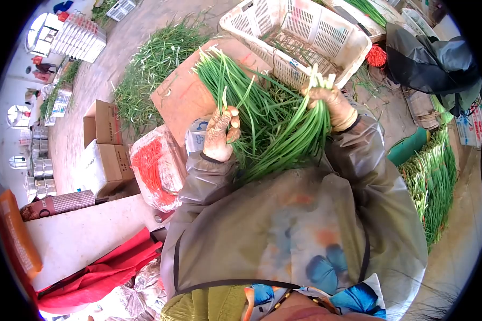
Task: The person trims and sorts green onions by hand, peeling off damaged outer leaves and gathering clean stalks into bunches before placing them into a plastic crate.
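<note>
Right hand (pixel 333 105) grasps a bunch of long, white-ended green stalks (pixel 311 128) while the left hand (pixel 220 135) pinches slender, pale-tipped green strands (pixel 224 100).

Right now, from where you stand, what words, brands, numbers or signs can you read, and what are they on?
None reads clearly; these marks are all too small or blurred:
Carton: dark print.
White bag: faint dark marks.
Orange packet: pale lines.
Checked bundle: pale marks on its dark part.
Far-right bag: red and blue print.
</note>
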The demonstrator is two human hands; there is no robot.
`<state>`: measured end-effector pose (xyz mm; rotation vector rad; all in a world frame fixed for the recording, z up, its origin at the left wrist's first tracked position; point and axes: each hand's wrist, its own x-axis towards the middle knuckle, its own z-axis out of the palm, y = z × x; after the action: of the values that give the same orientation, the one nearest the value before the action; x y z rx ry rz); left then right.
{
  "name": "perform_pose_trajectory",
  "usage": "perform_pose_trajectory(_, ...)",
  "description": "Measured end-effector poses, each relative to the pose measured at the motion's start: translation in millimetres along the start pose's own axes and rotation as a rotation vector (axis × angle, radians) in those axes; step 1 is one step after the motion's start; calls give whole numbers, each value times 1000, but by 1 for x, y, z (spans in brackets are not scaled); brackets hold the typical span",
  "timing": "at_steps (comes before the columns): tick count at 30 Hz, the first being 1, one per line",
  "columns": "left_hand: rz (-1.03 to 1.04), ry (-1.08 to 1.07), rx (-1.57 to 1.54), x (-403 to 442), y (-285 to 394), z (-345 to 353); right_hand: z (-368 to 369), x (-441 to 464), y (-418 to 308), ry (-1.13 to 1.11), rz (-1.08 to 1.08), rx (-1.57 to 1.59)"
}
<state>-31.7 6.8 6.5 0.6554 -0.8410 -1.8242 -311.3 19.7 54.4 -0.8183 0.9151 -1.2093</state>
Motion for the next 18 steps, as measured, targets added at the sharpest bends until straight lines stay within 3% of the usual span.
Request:
perform_pose_trajectory(2,-22,-34,-2,-4,3,3,-11,3,-6,138,-4,-64)
perform_pose_trajectory(4,-59,-69,45,-7,4,6,-17,-7,-30,49,-22,335)
perform_pose_trajectory(5,-67,-89,38,-7,3,8,-30,-7,-36,30,-92,366)
perform_pose_trajectory(8,-88,-127,52,-8,1,19,-25,-16,-69,216,-228,-337)
perform_pose_trajectory(10,-88,-162,67,-9,-1,27,-23,-11,-63,233,-167,-89)
perform_pose_trajectory(14,-118,-271,121,-10,-4,35,-31,23,-37,115,40,-38)
perform_pose_trajectory(18,-169,-302,219,-16,-4,43,-3,40,-19,-203,46,-5)
